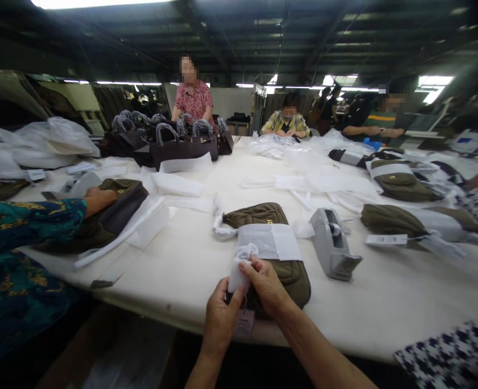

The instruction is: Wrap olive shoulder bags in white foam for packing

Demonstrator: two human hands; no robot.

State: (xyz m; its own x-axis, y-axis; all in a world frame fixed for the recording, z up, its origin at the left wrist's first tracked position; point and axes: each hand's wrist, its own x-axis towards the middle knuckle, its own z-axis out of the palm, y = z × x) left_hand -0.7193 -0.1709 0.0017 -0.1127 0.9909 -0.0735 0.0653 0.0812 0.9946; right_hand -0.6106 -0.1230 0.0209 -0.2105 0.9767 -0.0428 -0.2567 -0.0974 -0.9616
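Note:
An olive quilted bag (281, 273) lies on the white table at its near edge, with a band of white wrapping (263, 241) around its middle. Over the bag's near left part, my left hand (221, 308) pinches a small piece of white wrapping (238, 278) from below. The fingers of my right hand (265, 281) close on the same piece from the upper right. Below the hands hangs a pale tag (244, 321). A wrapped strap end (223, 231) sticks out at the bag's left.
A grey tape dispenser (332, 246) stands right of the bag. At left, a person's hand (100, 200) rests on another olive bag (127, 189). Dark handbags (186, 148) stand farther back. Wrapped bags (393, 220) lie at right, near a checkered sleeve (453, 351). Other people sit or stand across the table.

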